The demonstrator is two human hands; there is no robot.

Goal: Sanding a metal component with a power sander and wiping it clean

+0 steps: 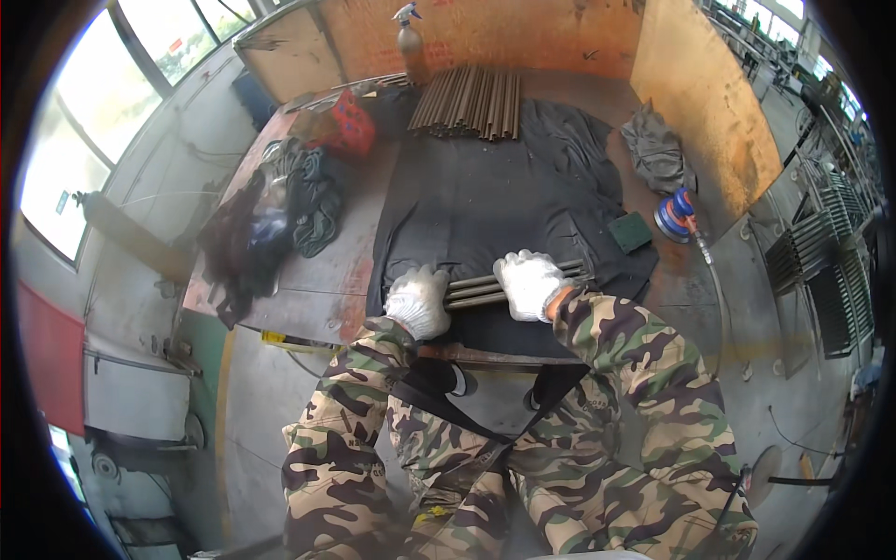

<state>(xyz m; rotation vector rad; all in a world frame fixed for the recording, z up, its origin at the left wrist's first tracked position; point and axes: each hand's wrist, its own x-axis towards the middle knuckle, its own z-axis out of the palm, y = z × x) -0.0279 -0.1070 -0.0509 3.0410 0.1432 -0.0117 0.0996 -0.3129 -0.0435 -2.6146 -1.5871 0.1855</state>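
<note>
A few thin metal tubes (476,292) lie side by side, left to right, at the near edge of a dark cloth (467,201). My left hand (420,301), in a white knit glove, is closed around their left ends. Farther right, my right hand (529,284), gloved the same way, grips the tubes from above, with their right ends showing past it. The gloves hide most of the fingers' hold. Beyond the hands, a large stack of similar tubes (467,103) rests at the far side of the cloth.
On the table's right are a green abrasive pad (630,231), a blue-and-red sander (674,217) with a hose, and a crumpled grey cloth (656,149). Dark rags (280,201) and a red bag (350,123) lie left. A spray bottle (409,42) stands behind, before wooden panels (504,37).
</note>
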